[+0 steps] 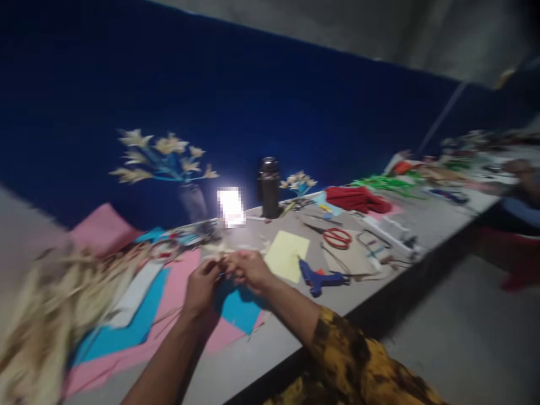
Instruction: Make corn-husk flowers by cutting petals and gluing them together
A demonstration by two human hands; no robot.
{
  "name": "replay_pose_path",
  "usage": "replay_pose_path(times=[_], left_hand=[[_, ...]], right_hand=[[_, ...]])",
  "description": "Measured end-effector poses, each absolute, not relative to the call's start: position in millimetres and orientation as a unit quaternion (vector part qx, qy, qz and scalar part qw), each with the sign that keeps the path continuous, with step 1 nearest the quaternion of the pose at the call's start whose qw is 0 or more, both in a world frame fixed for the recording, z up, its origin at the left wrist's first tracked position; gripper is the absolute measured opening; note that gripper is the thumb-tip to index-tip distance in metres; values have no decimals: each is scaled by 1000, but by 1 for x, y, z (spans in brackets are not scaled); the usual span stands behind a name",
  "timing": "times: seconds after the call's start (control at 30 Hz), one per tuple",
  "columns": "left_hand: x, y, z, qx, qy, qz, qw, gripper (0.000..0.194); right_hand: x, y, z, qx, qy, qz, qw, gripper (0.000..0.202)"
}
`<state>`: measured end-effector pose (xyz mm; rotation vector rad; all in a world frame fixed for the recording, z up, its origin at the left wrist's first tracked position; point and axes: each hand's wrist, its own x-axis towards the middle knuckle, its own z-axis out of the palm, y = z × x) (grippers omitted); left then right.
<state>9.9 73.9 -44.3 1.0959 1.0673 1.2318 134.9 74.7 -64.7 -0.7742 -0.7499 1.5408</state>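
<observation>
1. Pinching, it seems, a small piece (223, 272) between bent fingertips of the left hand (201, 287) and right hand (252, 270), above the blue sheet (242, 310); being too blurred to name or to show which fingers grip it.
2. Working at close finger manipulation, by judgement, with both hands nearly meeting; probably calling for a steady left pinch and small adjustments by the right fingers.
3. Resting nothing visibly on the grey table (276, 343) with either palm; lying underneath, seeing the pink sheet (225, 337) partly under the blue one.
4. Having the yellow sheet (287, 256) and blue glue gun (318, 279) just beside the right forearm, with red-handled scissors (337, 238) beyond; risking a snag on any rightward reach.
5. Facing dried fibres (59, 309) and a white strip (137, 293) at left, a dark flask (269, 191) and flower vase (193, 202) behind; crowding the space around both wrists.
</observation>
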Motion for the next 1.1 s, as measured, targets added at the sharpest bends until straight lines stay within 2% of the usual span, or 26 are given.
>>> replay_pose_path(times=[0.13, 0.27, 0.4, 0.53, 0.7, 0.87, 1.1], left_hand=[[4, 93, -74, 414, 425, 507, 626, 31], [5, 89, -76, 404, 415, 520, 628, 27], [6, 87, -77, 419, 412, 522, 618, 29], [6, 86, -77, 432, 431, 517, 600, 30], [6, 84, -78, 413, 428, 525, 609, 28], [4, 87, -82, 362, 370, 525, 675, 33], [-1, 88, -70, 389, 352, 500, 689, 37]], right_hand=[[140, 79, -72, -269, -276, 723, 573, 41], [140, 78, -78, -251, -245, 746, 566, 43], [137, 80, -85, -292, -207, 733, 578, 43], [132, 78, -92, -347, -238, 691, 588, 33], [126, 71, -89, -330, -269, 710, 561, 23], [125, 70, -85, -355, -296, 697, 549, 31], [130, 72, -87, -334, -330, 693, 547, 36]])
